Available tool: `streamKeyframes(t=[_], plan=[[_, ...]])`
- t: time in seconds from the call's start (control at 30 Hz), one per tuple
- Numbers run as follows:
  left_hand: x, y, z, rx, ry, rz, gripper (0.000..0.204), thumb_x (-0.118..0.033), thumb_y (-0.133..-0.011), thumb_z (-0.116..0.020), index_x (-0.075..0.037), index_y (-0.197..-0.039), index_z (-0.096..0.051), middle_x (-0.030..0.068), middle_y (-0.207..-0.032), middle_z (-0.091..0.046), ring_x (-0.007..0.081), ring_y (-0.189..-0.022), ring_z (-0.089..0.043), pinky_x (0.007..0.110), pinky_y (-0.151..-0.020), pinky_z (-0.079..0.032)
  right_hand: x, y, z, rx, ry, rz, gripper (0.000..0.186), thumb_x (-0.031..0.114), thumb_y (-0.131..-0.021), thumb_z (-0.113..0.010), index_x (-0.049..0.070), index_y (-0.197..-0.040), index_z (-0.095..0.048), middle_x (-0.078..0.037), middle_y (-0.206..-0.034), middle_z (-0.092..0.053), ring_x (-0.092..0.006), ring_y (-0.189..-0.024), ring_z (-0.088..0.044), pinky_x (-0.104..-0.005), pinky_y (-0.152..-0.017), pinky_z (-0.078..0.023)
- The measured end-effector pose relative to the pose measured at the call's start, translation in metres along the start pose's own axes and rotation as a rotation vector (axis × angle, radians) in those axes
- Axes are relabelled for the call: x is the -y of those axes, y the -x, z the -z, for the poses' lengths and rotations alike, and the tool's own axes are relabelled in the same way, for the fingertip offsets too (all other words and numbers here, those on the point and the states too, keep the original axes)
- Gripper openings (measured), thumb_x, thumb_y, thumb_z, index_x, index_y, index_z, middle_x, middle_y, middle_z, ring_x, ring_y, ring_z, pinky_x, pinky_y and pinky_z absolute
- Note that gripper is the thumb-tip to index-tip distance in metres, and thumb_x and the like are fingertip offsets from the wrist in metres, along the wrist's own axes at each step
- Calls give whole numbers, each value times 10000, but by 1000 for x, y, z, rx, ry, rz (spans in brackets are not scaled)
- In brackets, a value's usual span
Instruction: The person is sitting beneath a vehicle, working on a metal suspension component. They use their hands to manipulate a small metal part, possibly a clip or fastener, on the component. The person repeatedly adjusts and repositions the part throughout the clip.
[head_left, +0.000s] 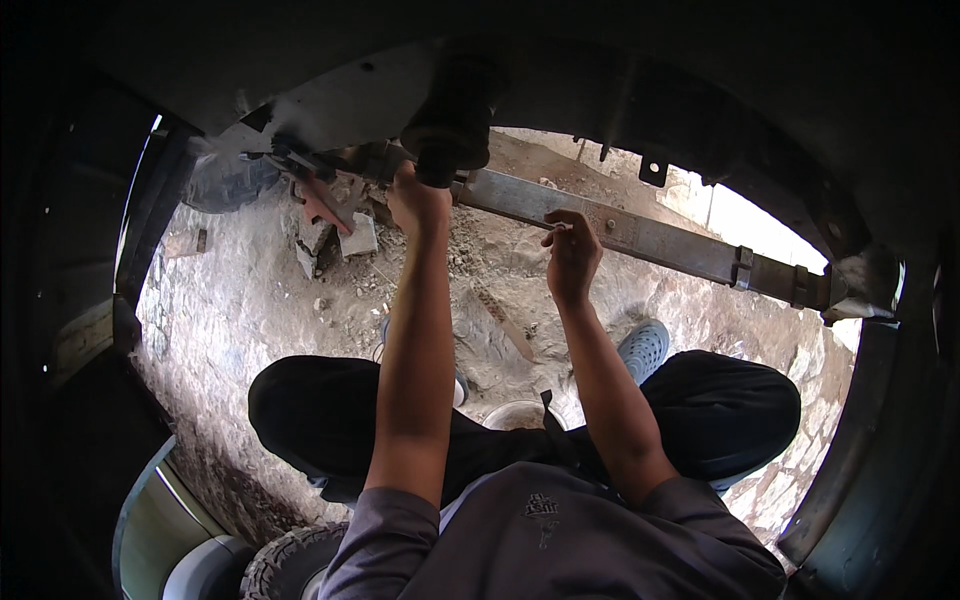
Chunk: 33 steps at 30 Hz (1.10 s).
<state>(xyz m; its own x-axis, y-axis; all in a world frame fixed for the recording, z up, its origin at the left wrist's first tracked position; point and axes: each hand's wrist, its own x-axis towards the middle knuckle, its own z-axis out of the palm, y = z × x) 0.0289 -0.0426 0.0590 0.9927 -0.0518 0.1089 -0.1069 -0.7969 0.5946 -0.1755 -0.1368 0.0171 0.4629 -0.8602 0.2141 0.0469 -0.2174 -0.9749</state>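
My left hand (416, 200) reaches up beside a dark cylindrical rubber part (450, 110), its fingertips partly hidden near the joint of a long flat metal bar (660, 235); I cannot make out what it holds. My right hand (572, 255) hangs at the lower edge of the bar, fingers curled, perhaps round something small. The bar slants down to the right, with clamp bands (743, 267) near that end. Behind my left hand, a reddish metal piece (320, 200) angles downward.
A dark metal arch (720, 120) surrounds me from above. Broken stone pieces (355, 238) and rubble lie on the rough ground (230, 330). My bent knees and a grey perforated shoe (642, 345) are below. A tyre (280, 565) and a pale green panel (160, 510) are at the lower left.
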Motion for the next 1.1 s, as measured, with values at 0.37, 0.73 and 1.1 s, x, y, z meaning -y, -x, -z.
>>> streamKeyframes(t=[0.37,0.73,1.1], plan=[[-21,-12,4,63,-71,42,551,-422,-733,-925,-56,-1101,-741,206,-1115,-765,408,-1079,-723,527,-901,-579,0,3,0,14,36,7,296,-51,-870,-474,12,-1016,-723,-66,-919,-764,-118,-653,-673,-275,-616,-511],[-16,-26,-2,59,-99,-17,602,-457,-731,-924,-28,-1110,-738,215,-1154,-753,411,-1102,-720,506,-921,-588,-2,9,1,57,79,30,278,-89,-849,-523,33,-991,-730,-106,-937,-736,-176,-670,-703,-311,-638,-535],[16,-16,-10,-15,-23,-38,586,-442,-692,-944,-14,-1037,-740,222,-1082,-767,430,-1022,-734,511,-907,-584,3,18,-8,172,155,93,248,-69,-871,-576,64,-991,-749,-110,-942,-718,-213,-713,-676,-303,-668,-511]])
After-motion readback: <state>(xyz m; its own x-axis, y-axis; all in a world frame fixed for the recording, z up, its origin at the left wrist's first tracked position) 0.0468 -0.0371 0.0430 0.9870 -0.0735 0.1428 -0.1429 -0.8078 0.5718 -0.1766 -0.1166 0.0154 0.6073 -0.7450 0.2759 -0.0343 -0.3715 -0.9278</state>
